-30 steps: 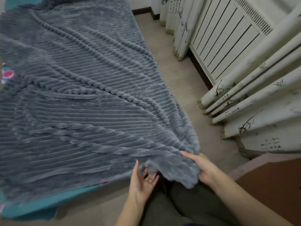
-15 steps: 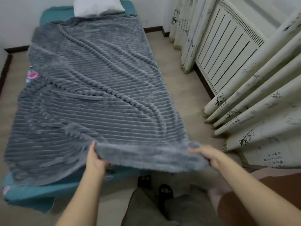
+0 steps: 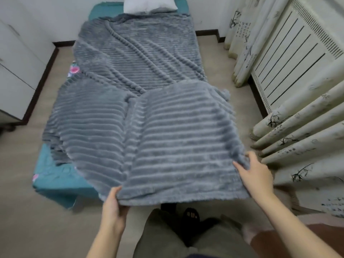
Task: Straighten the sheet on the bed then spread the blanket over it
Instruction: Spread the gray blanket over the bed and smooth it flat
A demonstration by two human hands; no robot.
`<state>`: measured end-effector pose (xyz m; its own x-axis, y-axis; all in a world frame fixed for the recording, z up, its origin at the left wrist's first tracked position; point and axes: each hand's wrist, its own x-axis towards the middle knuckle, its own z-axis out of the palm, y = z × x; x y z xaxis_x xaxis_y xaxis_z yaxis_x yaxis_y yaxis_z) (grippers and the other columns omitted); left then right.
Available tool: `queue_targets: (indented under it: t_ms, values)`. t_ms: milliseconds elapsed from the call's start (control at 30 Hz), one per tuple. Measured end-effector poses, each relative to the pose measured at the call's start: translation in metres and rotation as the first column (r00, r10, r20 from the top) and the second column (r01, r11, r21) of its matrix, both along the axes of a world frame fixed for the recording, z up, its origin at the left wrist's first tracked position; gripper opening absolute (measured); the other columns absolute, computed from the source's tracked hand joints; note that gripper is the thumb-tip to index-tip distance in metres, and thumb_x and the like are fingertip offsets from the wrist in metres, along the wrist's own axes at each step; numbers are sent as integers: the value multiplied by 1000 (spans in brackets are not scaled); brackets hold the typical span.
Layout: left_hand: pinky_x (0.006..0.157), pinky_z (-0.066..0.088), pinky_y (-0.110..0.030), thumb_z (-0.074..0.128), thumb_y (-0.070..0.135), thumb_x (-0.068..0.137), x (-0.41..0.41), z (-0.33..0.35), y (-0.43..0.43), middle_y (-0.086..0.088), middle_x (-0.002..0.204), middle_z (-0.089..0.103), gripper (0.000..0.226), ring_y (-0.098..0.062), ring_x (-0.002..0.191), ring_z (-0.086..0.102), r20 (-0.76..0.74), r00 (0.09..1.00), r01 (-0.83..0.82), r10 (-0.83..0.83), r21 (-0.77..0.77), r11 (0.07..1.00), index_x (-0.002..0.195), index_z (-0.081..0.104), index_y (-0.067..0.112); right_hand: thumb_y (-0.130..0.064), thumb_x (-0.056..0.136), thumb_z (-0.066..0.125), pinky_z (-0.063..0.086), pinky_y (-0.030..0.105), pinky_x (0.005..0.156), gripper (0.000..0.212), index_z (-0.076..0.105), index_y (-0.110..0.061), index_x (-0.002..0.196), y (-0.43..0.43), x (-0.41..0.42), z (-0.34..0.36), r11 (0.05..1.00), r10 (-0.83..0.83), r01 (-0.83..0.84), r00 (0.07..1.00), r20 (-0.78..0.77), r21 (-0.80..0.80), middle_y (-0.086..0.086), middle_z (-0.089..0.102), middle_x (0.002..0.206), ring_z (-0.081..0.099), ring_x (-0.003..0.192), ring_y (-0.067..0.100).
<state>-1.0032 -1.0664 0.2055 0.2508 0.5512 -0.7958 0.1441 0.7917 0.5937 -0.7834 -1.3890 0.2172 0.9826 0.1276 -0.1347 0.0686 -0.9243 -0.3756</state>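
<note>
Head view, nearest first: the left hand (image 3: 114,203) grips the near edge of the grey ribbed plush blanket (image 3: 178,138), thumb on top and fingers hidden beneath. The right hand (image 3: 257,175) pinches the blanket's near right corner, fingers curled over the pile. Between them the near part is lifted and billows above the foot of the bed (image 3: 55,194). To the near left the teal printed sheet (image 3: 53,170) lies uncovered at the corner. Farther on, the blanket rests on the bed with diagonal ridges across it, skewed so that its far left edge hangs past the side. At the far end sits a white pillow (image 3: 149,4).

The sheet step looks finished; the spreading is in hand. The next move probably calls for drawing the held edge towards the near left, to cover the bare corner and pull out the ridges, then lowering it square to the foot.
</note>
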Motion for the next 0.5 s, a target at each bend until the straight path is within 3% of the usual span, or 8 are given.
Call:
queue_targets:
  t_ms: [133,200,333,433,500]
  values:
    - [64,55,-37,57,21,94,-33,-49,-27,-11,112,68,37,-28,94,65,-170,968,147,-182,-201,968,129,54,12,-46,87,61,50,34,61,33,43,-24,104,-42,-14,-53,981,-9,-44,960,-279,-186,13,68,93,63,79,31]
    - [64,57,-39,57,18,94,-42,-66,-39,-16,114,67,38,-32,94,66,-203,957,145,-206,-282,949,130,54,5,-41,89,61,48,33,58,34,42,-24,110,-53,-18,-71,971,-33,-51,941,-337,-235,12,67,99,63,80,30]
    - [48,57,-31,59,14,93,-49,-88,-57,-16,95,68,34,-29,76,67,-309,918,161,-250,-285,945,123,57,0,-30,92,55,43,31,60,40,39,-27,128,-65,-26,-98,968,-29,-70,923,-384,-243,10,65,109,63,91,31]
    - [58,60,-37,58,12,93,-50,-96,-63,-20,103,67,34,-35,86,64,-330,900,182,-283,-303,935,124,57,-2,-28,91,57,44,31,66,36,49,-29,126,-73,-32,-116,959,27,-144,906,-423,-246,6,60,113,60,99,26]
    - [80,58,-45,61,13,92,-50,-101,-62,-23,114,66,37,-38,100,64,-353,891,185,-285,-290,939,125,57,-3,-31,91,58,45,31,73,36,52,-29,126,-78,-35,-127,959,14,-136,899,-439,-248,6,57,115,59,103,25]
